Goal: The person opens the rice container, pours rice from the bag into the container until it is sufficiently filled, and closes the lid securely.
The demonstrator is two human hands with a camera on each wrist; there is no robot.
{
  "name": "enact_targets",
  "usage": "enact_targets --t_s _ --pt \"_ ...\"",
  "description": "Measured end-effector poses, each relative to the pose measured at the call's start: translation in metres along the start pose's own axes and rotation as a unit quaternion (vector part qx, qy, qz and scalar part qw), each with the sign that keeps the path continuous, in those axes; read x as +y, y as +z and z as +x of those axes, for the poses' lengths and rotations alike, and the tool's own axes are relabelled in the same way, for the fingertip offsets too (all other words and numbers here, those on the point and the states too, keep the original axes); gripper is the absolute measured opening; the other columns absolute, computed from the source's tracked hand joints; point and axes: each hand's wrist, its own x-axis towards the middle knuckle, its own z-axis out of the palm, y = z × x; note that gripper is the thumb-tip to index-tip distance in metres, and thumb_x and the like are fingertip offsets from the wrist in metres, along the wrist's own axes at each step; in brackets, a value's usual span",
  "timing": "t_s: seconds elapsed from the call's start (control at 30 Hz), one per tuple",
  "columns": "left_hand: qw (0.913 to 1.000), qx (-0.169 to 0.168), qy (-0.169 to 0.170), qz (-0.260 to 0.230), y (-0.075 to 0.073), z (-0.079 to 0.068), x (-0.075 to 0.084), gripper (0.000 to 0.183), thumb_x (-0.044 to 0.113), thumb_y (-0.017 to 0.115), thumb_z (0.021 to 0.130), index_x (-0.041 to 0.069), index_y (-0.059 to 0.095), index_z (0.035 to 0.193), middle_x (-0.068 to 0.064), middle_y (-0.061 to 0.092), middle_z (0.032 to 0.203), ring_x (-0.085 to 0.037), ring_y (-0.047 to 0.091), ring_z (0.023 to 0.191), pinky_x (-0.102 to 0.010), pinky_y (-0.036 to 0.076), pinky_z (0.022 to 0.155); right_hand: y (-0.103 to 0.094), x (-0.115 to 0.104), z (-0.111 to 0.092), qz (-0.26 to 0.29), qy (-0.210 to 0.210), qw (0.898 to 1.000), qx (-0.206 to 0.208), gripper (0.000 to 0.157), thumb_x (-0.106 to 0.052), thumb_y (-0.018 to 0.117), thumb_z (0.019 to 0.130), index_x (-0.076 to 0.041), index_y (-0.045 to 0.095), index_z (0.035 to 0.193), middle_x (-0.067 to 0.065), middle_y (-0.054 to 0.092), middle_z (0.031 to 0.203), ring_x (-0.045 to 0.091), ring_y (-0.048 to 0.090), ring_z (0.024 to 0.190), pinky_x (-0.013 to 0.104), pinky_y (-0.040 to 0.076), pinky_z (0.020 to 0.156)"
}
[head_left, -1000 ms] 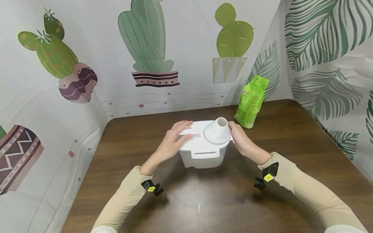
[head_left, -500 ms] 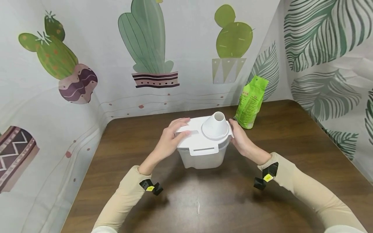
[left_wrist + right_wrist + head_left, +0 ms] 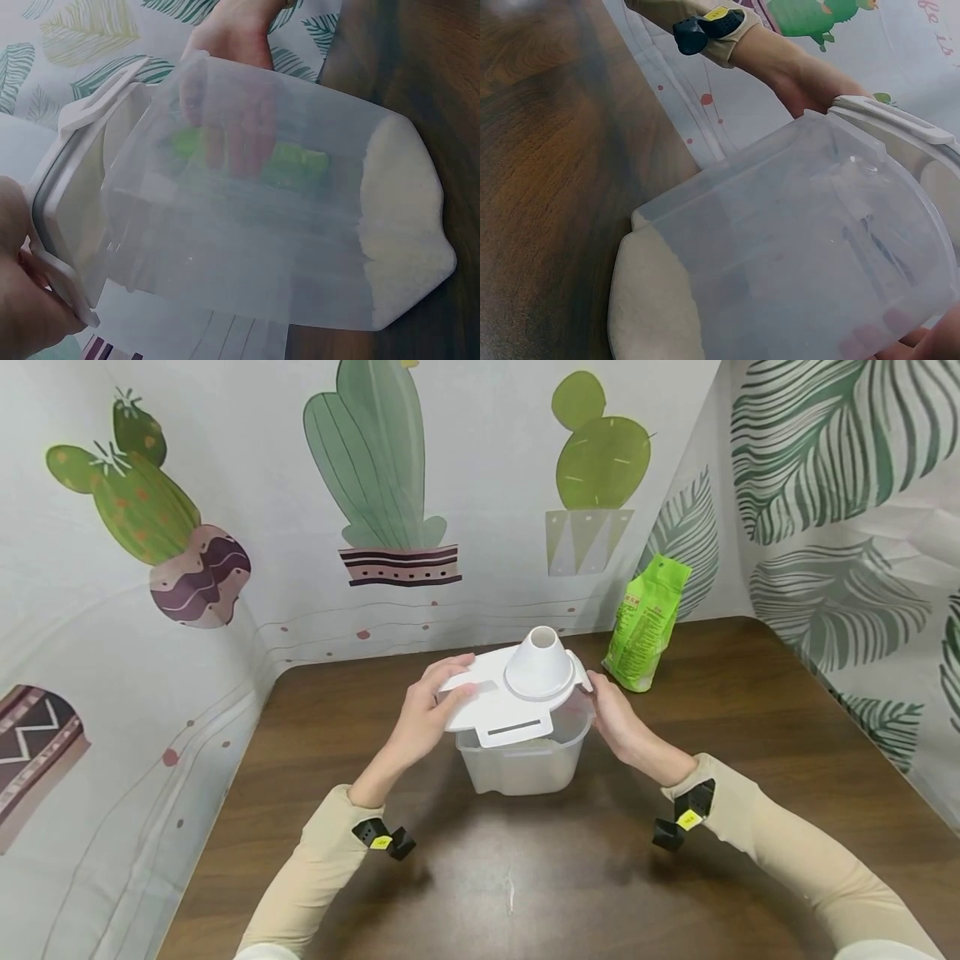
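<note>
My left hand point(image 3: 422, 714) grips the left end of a white lid point(image 3: 491, 703), thumb on top. The lid is tilted, its right side raised above a translucent plastic storage container point(image 3: 522, 770). A white cone-shaped piece point(image 3: 538, 667) with a round opening sits on the lid. At the container's right end, my right hand point(image 3: 622, 727) holds the wall below the rim; its fingers show through the plastic in the left wrist view. Pale grain-like or powdery contents point(image 3: 401, 225) cover the container's bottom. The container stands upright on the table.
A bright green bag point(image 3: 648, 622) stands at the back right of the brown wooden table point(image 3: 487, 877), close behind my right hand. A cloth point(image 3: 495, 502) printed with cacti and leaves hangs behind the table.
The lid has come up off the container's rim and moved left and upward with my left hand, tilting as its right side rises. The container and the right hand have stayed nearly in place.
</note>
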Motion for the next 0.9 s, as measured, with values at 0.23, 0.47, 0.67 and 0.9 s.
enact_targets --t_s 0.23,0.47,0.67,0.9 --pt "0.9994 0.028 -0.018 -0.005 -0.004 0.0 -0.001 0.021 0.02 0.062 0.094 0.006 0.067 0.109 -0.003 0.059 0.136 -0.015 0.049 0.128 -0.032 0.041 0.094 0.0 0.002 0.001 -0.047 0.004 0.999 -0.002 0.052 -0.025 0.02 0.102 0.004 0.046 0.137 0.008 0.059 0.126 0.001 0.055 0.101 0.022 0.043 0.092" --pt "0.9973 0.053 -0.048 -0.018 -0.007 0.0 0.0 0.021 0.021 0.062 0.094 0.004 0.067 0.106 -0.005 0.059 0.136 -0.019 0.049 0.129 -0.031 0.039 0.094 0.002 0.007 0.003 -0.079 -0.021 0.997 -0.002 0.048 -0.027 0.027 0.104 0.003 0.052 0.133 0.02 0.057 0.134 0.018 0.061 0.117 0.027 0.044 0.099" --pt "0.9952 0.063 -0.069 -0.029 -0.01 0.0 -0.002 0.026 0.023 0.06 0.096 0.002 0.065 0.111 -0.007 0.056 0.139 -0.022 0.047 0.129 -0.035 0.038 0.096 0.004 0.01 0.004 -0.078 -0.045 0.996 -0.001 0.048 -0.025 0.027 0.105 0.008 0.049 0.13 0.028 0.055 0.133 0.037 0.052 0.126 0.043 0.037 0.11" --pt "0.9912 0.089 -0.096 -0.021 -0.015 0.002 -0.01 0.031 0.026 0.058 0.097 0.003 0.062 0.116 -0.006 0.055 0.14 -0.022 0.048 0.126 -0.034 0.039 0.095 0.005 0.009 0.005 -0.071 -0.042 0.997 -0.002 0.047 -0.024 0.028 0.105 0.009 0.049 0.131 0.029 0.053 0.134 0.038 0.051 0.127 0.045 0.036 0.111"
